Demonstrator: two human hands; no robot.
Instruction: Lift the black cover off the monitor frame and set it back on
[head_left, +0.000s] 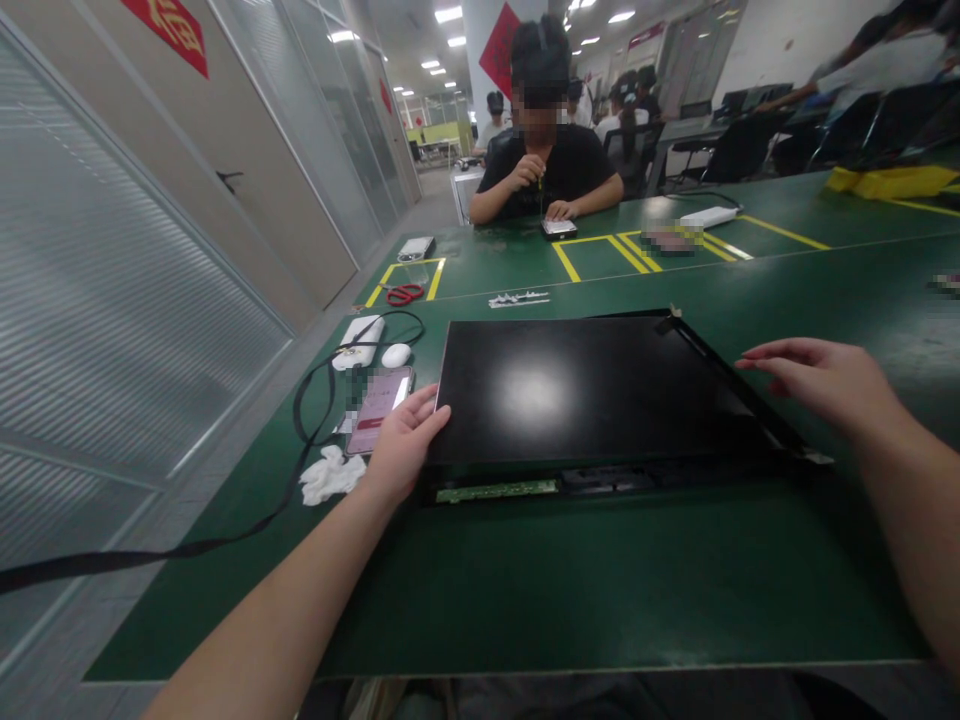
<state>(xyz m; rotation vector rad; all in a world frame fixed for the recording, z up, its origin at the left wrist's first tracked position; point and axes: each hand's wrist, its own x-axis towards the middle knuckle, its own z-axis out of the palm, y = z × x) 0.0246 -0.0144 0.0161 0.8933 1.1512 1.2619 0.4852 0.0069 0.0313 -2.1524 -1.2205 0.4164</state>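
A dark, glossy display panel lies over a black frame, raised a little at the near edge. Beneath that edge a strip of green circuit board shows. My left hand grips the panel's left edge, thumb on top and fingers at the side, partly hidden. Off to the right, my right hand hovers near the frame's right side, apart from it, fingers stretched out and nothing visible in them. Left of the panel lies a phone with a lit screen, close to my left hand.
Crumpled tissue, a white case, a white device and a black strap lie left. Red-handled scissors and small white pieces sit beyond. Across the green table, a person works on a small device.
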